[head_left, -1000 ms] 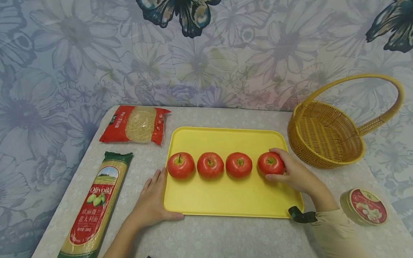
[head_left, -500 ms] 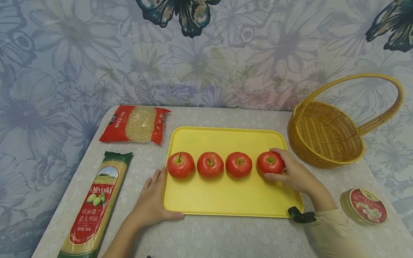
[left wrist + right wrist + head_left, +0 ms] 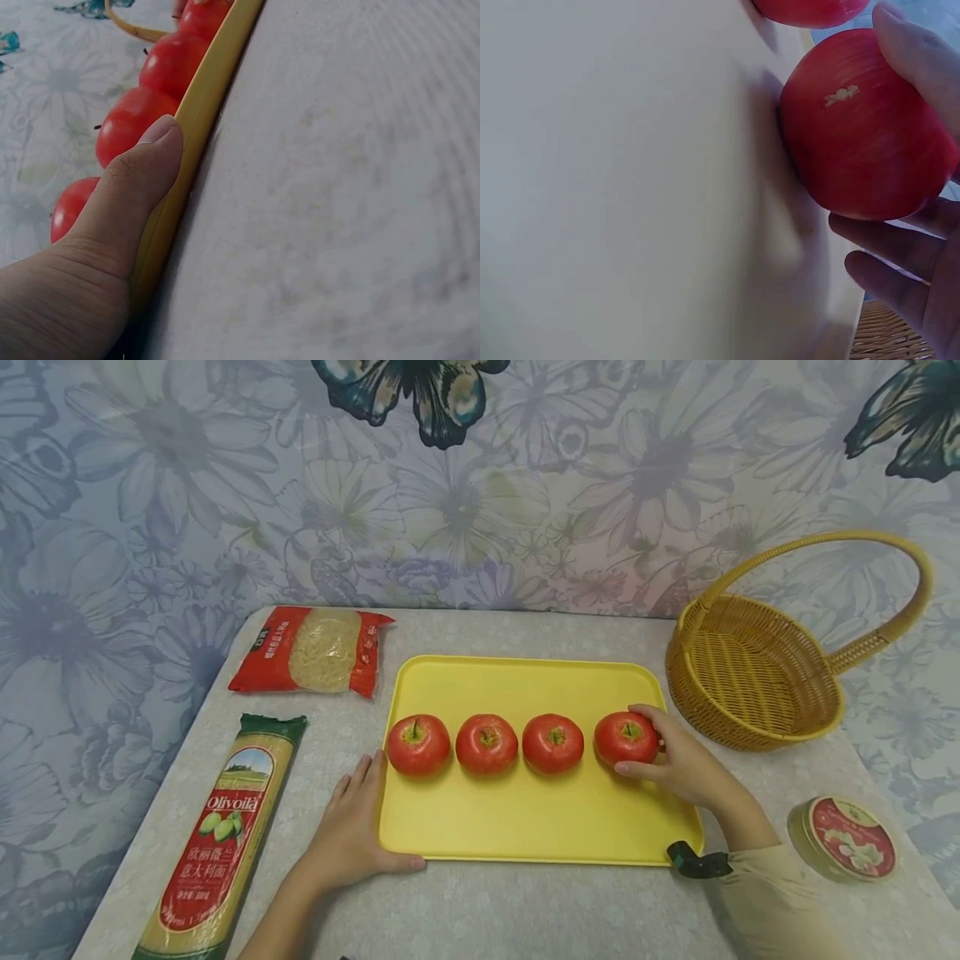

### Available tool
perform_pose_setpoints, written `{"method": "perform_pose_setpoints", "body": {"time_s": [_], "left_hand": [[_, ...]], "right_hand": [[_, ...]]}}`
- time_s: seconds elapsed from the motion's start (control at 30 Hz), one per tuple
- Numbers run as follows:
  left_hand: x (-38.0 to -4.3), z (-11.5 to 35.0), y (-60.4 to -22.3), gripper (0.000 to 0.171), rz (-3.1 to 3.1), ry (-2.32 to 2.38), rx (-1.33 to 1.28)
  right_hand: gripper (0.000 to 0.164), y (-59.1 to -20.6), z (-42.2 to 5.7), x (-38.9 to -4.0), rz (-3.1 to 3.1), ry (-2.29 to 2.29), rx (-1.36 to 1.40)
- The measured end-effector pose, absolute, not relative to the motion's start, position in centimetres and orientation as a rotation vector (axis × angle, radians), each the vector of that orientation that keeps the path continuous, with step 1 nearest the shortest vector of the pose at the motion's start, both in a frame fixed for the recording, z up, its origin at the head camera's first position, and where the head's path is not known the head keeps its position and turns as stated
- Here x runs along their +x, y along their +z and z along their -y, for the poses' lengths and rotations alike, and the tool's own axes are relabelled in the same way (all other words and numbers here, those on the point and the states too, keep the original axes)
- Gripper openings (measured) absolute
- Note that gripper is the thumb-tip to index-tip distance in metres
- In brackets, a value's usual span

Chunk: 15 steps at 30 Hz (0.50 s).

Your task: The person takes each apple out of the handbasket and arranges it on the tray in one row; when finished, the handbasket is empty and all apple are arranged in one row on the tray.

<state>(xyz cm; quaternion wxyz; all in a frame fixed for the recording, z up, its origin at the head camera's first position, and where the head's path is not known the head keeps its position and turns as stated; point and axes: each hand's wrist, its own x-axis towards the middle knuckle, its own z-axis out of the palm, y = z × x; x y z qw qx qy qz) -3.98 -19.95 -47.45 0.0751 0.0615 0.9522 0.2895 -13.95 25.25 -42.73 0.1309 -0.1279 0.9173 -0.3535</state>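
Observation:
A row of red apples runs across a yellow tray (image 3: pixel 525 827). My right hand (image 3: pixel 682 764) holds the rightmost apple (image 3: pixel 624 737), thumb on the near side and fingers round the far side. In the right wrist view this apple (image 3: pixel 862 135) sits low over the tray surface. To its left are a second apple (image 3: pixel 552 743), another apple (image 3: pixel 487 744) and a leftmost apple (image 3: pixel 418 745) with its stem up. My left hand (image 3: pixel 352 835) rests at the tray's front left corner, fingers straight along the left edge. Its thumb (image 3: pixel 131 176) presses the front rim.
A wicker basket (image 3: pixel 678 693) with a tall handle stands beyond the tray's right side. A round tin with a red lid (image 3: pixel 853 837) is at the right. On the left lie an Olivoilà spaghetti pack (image 3: pixel 217 843) and a red pasta bag (image 3: pixel 273 652). A patterned wall rises behind.
The rightmost apple and my right hand have shifted very slightly left. My left hand and the other apples keep their places on the tray; the whole view has drifted a little.

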Motion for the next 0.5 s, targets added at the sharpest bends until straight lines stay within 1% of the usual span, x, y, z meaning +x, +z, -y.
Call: {"method": "perform_pose_setpoints", "body": {"time_s": [0.5], "left_hand": [[-3.95,19.94,-47.46,0.152,-2.858,0.874,0.175]], "right_hand": [[0.099,-43.21,-25.16,-13.66,-2.61,-1.086,-0.355]]}}
